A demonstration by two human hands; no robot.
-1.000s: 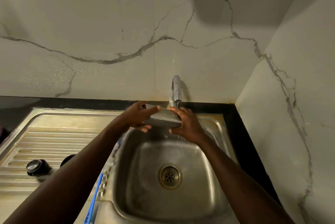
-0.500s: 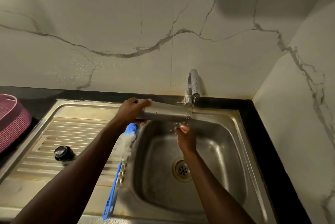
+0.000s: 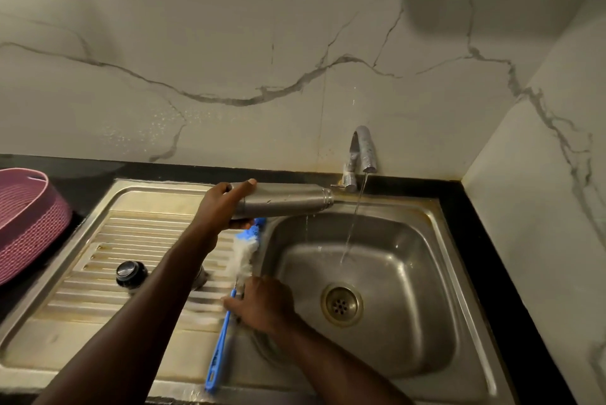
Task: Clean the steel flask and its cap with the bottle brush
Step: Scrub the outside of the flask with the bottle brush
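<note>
The steel flask (image 3: 282, 199) lies on its side in the air, over the back left corner of the sink basin (image 3: 410, 273), its open neck pointing toward the tap (image 3: 360, 155). The left hand (image 3: 223, 208) holds it by the base end, thumb over the top and fingers curled under. A few drops fall from the neck into the basin, and the neck sits just left of the water stream (image 3: 354, 224), not under it.

Just below the flask, the bottle brush (image 3: 229, 299) lies along the basin's left rim, white bristles toward the flask and blue handle running toward the camera. The right hand (image 3: 262, 306) is on the brush where the bristles meet the handle, fingers curled down over it; whether it has a firm hold or is only closing on it cannot be told.

Farther left of the basin, on the ribbed draining board (image 3: 98, 240), stands the black cap (image 3: 131, 273) with a shiny top, apart from both hands. A pink basket (image 3: 29, 224) sits on the dark bench at the far left.

As a judgement: the flask looks wetted and drained, and the brush has not entered it. Scrubbing the inside, rinsing, and the whole of the cap appear left to do, so the task seems in its early part.
</note>
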